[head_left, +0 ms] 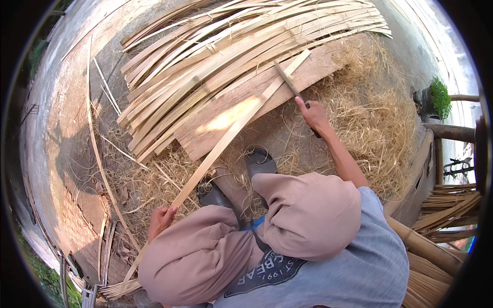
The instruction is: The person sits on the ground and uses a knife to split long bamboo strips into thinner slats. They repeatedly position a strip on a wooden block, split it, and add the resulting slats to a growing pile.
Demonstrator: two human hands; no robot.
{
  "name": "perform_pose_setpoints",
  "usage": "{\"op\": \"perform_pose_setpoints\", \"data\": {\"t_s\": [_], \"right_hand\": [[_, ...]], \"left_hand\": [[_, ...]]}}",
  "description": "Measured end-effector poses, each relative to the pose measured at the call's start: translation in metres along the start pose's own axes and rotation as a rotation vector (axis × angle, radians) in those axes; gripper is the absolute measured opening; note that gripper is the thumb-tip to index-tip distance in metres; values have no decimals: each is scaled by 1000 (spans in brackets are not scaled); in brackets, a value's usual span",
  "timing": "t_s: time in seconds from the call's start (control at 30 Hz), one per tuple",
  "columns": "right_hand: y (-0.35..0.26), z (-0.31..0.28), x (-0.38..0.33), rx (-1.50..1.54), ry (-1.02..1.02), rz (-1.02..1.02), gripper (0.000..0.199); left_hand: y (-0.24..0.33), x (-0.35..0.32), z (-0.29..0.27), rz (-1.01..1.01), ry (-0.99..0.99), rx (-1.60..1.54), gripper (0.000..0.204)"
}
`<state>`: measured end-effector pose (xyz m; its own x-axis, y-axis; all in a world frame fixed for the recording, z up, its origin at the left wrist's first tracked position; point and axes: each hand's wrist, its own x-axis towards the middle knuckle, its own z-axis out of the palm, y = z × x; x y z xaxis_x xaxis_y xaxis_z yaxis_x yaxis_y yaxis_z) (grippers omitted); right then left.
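My left hand (162, 219) is closed round a long pale strip, seemingly bamboo (220, 149), beside my left knee. The strip slants up and away to the right, over a flat wooden board (201, 134). My right hand (313, 115) grips the dark handle of a knife (289, 78). Its long blade crosses the strip near the far end; whether it touches the strip I cannot tell. Behind the board lies a broad pile of similar strips (205, 66).
Curly shavings (372, 118) heap up at the right and spread round my sandals (261, 161). A long thin strip (95, 133) lies on the floor at the left. Bamboo poles (423, 245) and more strips (447, 208) are at the right, near a green plant (439, 93).
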<state>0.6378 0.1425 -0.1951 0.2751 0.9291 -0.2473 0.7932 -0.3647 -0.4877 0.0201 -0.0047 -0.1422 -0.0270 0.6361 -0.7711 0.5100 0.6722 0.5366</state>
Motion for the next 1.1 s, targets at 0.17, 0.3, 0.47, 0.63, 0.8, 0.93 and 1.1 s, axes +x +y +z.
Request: {"op": "perform_pose_setpoints", "data": {"t_s": [0.17, 0.3, 0.47, 0.63, 0.8, 0.93, 1.1], "right_hand": [[13, -6, 17, -118, 128, -208, 82], [24, -34, 25, 106, 20, 101, 80], [26, -20, 26, -209, 75, -171, 87], [82, -53, 71, -31, 200, 142, 87], [37, -40, 23, 699, 265, 368, 74], [-12, 2, -11, 1207, 444, 389, 72], [-45, 8, -38, 1021, 362, 340, 71]], "left_hand": [[10, -14, -6, 8, -2, 30, 43], [10, -36, -18, -42, -26, -19, 43], [-12, -23, -17, -28, 53, -11, 42], [-51, -12, -17, 16, 112, -76, 30], [-8, -9, 18, 327, 402, -87, 20], [42, 24, 69, 817, 401, 100, 19], [109, 54, 94, 478, -3, 205, 32]]}}
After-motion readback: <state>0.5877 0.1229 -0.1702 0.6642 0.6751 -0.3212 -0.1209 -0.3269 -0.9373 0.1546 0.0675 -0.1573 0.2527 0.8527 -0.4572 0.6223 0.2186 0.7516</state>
